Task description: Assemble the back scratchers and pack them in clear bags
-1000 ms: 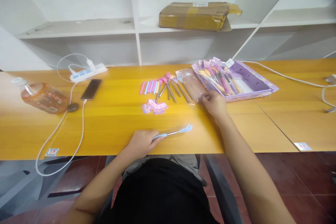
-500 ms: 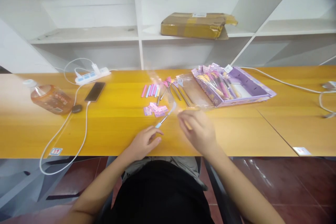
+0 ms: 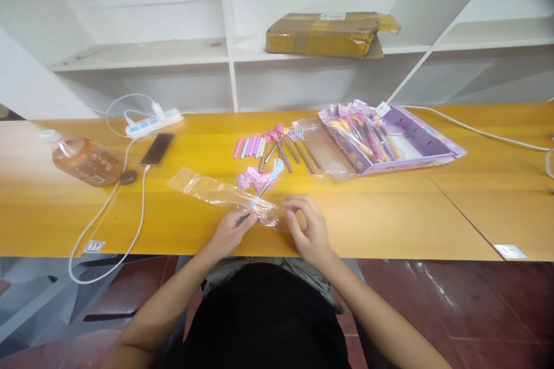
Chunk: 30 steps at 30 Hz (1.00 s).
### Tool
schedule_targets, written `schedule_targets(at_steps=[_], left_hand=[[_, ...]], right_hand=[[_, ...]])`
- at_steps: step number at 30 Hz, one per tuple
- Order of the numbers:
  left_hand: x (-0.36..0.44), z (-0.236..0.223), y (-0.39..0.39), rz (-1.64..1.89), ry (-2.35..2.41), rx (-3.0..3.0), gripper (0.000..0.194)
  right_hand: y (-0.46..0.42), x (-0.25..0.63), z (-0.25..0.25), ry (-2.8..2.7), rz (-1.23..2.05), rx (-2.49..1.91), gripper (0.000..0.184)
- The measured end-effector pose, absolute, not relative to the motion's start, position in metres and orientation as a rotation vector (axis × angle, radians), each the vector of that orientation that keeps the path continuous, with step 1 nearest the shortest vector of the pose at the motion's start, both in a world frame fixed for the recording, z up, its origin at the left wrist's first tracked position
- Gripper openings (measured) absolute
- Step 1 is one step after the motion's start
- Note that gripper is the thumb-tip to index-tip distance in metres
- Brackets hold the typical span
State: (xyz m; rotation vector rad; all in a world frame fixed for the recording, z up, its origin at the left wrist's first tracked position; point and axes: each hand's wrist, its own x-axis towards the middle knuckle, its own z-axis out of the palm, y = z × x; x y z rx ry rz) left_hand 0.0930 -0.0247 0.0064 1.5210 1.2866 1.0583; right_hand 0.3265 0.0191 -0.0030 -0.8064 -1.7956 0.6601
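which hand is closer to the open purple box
Right. The right hand is nearer the person and to the left of the purple box, not touching it; the left hand is farther left, at the blue back scratcher.

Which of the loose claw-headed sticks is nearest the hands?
The light-blue claw stick in the left hand, with the clear bag at its handle; the other loose claw sticks lie grouped farther back.

Forearms point(image 3: 171, 295) converge, the left hand point(image 3: 232, 232) pinching and the right hand point(image 3: 309, 230) loosely curled.
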Motion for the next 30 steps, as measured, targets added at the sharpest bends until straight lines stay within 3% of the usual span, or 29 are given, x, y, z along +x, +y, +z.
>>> schedule_targets(at_steps=[7,11,19,24,30], left_hand=[[0.093,0.013,-0.031,0.941,1.191,1.719,0.036],[0.095,0.013,-0.034,0.781,1.124,1.844,0.032],[0.085,0.007,-0.031,1.26,1.329,1.748,0.036],[0.083,0.001,-0.028,1.56,1.293,1.527,0.042],[0.086,-0.009,-0.025,1.689,1.218,1.184,0.039]], right_hand=[[0.015,0.312,-0.014,-1.405,1.511,-0.835,0.047],[0.007,0.306,-0.01,-1.36,1.646,-0.795,0.04],[0.028,0.33,0.003,-1.017,1.28,-0.798,0.041],[0.016,0.366,0.021,-1.7,1.038,-0.958,0.038],[-0.009,0.365,-0.011,-2.222,0.34,-0.968,0.033]])
